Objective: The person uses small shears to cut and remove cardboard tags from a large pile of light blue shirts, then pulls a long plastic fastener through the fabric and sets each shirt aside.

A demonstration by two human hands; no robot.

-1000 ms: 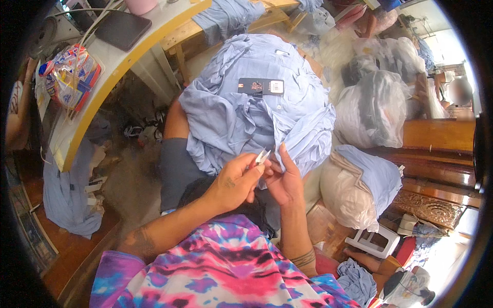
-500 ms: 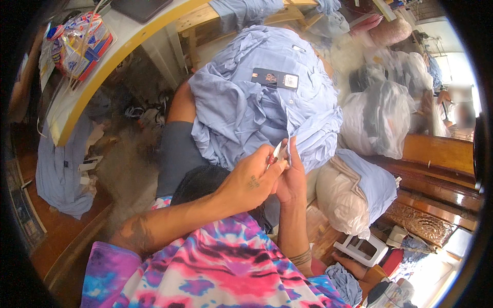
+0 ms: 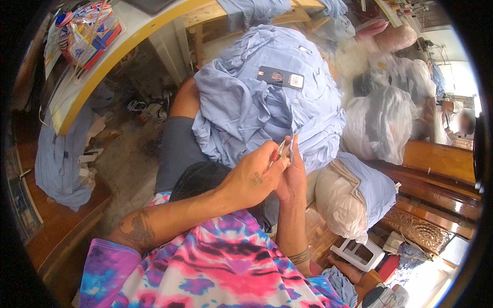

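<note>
Across my lap lies a light blue shirt (image 3: 241, 87) in a bunched heap, a dark tag (image 3: 280, 77) with a white label on its front. My left hand (image 3: 257, 172) is closed around small thread snips (image 3: 278, 154) with red on the handle and silver blades. The blades point up beside the shirt's edge. My right hand (image 3: 292, 174) pinches that edge between thumb and fingers, right next to the snips. The two hands touch or nearly touch. Whether the blades are on a thread is too small to tell.
A yellow-edged table (image 3: 77, 100) with a colourful plastic packet (image 3: 90, 38) stands at the left. More blue cloth (image 3: 61, 159) hangs below it. At the right are clear plastic bags (image 3: 382, 123), a wrapped bundle (image 3: 341, 200) and a white plastic stool (image 3: 359, 254).
The view has shifted slightly. My hands keep nearly the same place at the shirt's edge; the snips' blades look closer together and more upright than before.
</note>
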